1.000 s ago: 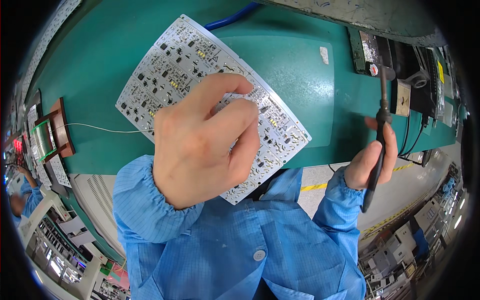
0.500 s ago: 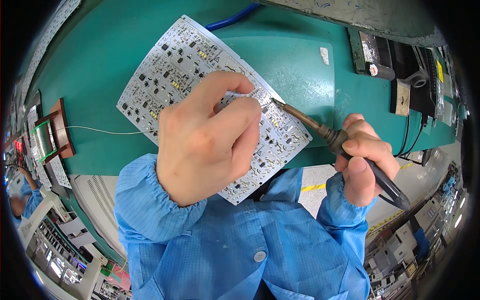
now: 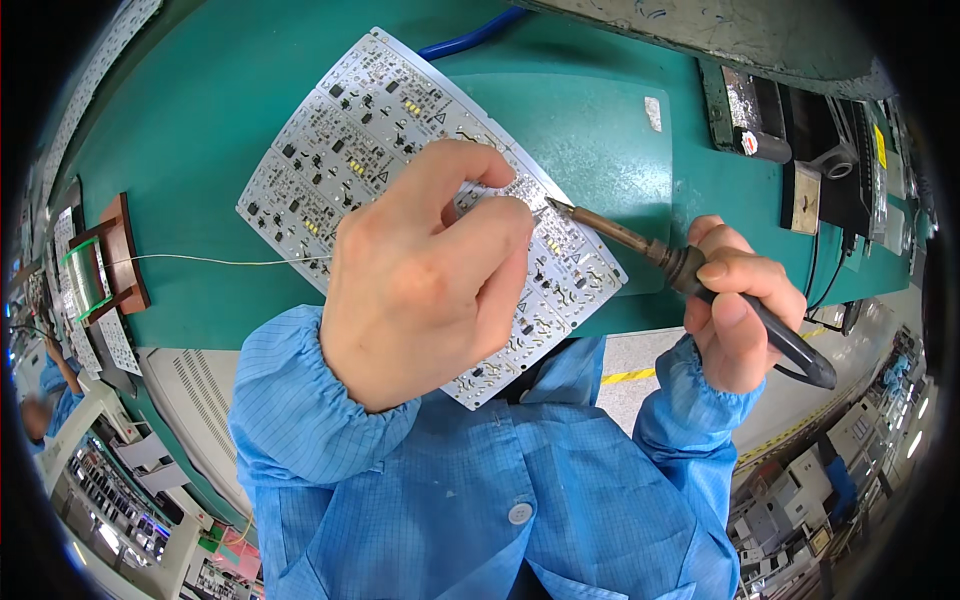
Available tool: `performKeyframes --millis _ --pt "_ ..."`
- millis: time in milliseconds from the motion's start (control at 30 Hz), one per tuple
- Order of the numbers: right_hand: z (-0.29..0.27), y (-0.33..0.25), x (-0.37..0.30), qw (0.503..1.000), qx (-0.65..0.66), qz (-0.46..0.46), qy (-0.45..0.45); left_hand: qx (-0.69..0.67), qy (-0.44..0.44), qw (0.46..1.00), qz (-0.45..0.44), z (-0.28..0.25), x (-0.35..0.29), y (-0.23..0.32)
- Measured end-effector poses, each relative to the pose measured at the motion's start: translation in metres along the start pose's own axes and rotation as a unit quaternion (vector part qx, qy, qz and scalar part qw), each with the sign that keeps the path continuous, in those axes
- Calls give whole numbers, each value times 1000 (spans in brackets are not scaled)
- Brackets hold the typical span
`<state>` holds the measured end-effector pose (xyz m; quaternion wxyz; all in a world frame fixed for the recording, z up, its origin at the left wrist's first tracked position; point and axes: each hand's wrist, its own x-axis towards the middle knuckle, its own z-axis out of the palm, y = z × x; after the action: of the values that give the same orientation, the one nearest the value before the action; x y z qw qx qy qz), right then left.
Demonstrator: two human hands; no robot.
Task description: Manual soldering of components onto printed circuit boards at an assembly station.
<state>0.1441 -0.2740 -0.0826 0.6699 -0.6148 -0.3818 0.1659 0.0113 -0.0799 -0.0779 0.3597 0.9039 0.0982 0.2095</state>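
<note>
A white circuit board (image 3: 335, 140) full of small components lies at a slant on the green mat. Over its middle my left hand (image 3: 420, 275) is closed, pinching a thin solder wire (image 3: 215, 261) that runs in from the left; the fingertips partly hide the short end. From the right, my right hand (image 3: 740, 300) grips a soldering iron (image 3: 625, 237) by its dark handle. The iron's tip is close above the board's right part, near my left fingers. Whether the tip touches the board I cannot tell.
At the left stands a brown holder (image 3: 126, 255) with the solder spool (image 3: 88, 276). A blue tube (image 3: 470, 35) lies beyond the board, and a translucent sheet (image 3: 610, 130) covers mat beside it. Dark equipment (image 3: 820, 130) with cables stands at the right. A grey ledge (image 3: 700, 30) overhangs the far side.
My right hand and the soldering iron have shifted slightly right. My left hand has also slid a little right with the solder wire, and the board has moved slightly the same way.
</note>
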Motion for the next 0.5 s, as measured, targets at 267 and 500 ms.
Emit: performKeyframes --millis 267,500 --pt "1 -1 0 1000 -15 10 4 8 1 1000 -1 1 1 1" --pt "-1 4 0 999 12 -31 -6 -10 0 1000 -3 0 0 2"
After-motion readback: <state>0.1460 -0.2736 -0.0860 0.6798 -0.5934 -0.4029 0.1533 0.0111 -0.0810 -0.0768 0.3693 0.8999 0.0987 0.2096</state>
